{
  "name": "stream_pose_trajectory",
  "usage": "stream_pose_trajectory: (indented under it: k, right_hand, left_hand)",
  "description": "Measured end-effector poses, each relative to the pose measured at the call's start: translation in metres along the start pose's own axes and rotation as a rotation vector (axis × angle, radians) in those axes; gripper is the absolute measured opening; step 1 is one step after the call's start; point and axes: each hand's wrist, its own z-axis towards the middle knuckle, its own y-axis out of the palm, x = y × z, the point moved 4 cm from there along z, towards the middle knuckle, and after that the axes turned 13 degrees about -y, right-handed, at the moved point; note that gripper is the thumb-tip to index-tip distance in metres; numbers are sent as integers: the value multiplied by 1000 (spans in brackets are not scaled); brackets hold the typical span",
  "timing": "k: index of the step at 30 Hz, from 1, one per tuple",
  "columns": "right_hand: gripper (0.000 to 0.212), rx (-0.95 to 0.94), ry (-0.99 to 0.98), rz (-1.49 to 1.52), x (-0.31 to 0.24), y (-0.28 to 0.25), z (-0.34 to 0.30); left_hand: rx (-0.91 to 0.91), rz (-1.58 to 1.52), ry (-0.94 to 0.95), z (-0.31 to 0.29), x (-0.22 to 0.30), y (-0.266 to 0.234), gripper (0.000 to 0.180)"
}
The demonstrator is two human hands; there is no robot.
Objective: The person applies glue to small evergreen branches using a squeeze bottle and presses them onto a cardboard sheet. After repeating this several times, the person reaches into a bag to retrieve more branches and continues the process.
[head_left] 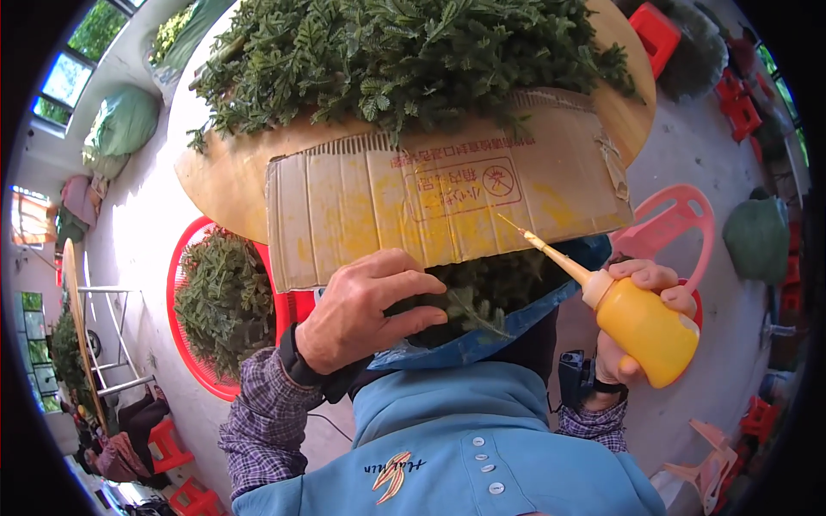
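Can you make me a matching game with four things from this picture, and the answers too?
Things:
1. squeeze bottle
2. cardboard sheet
3. round basket
4. plastic bag

Clues:
A. red, filled with evergreen sprigs
B. held in the right hand
C. blue, close to the person's body
D. brown, smeared with yellow

Pairs: 1-B, 2-D, 3-A, 4-C

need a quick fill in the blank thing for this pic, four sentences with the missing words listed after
1. The right hand grips a squeeze bottle whose body is coloured ____.
2. The bottle's thin nozzle extends over a flat, corrugated sheet of ____.
3. The left hand has a ____ band around its wrist.
4. On the person's left, some greenery sits in a round ____ basket.

Missing words: yellow; cardboard; black; red
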Motion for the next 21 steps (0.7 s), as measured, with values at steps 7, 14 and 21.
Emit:
stream_pose_trajectory:
  k: [7,14,21]
  right_hand:
    - [75,-3,14,78,21,10,2]
    - [77,-16,2,124,27,12,7]
    - [78,-14,24,89,26,8,1]
  left_hand:
    - [422,19,-227,91,-46,-49,40]
    - [355,-69,-277,116,-81,-53,30]
    - [549,-283,-274,71,-76,-87,14]
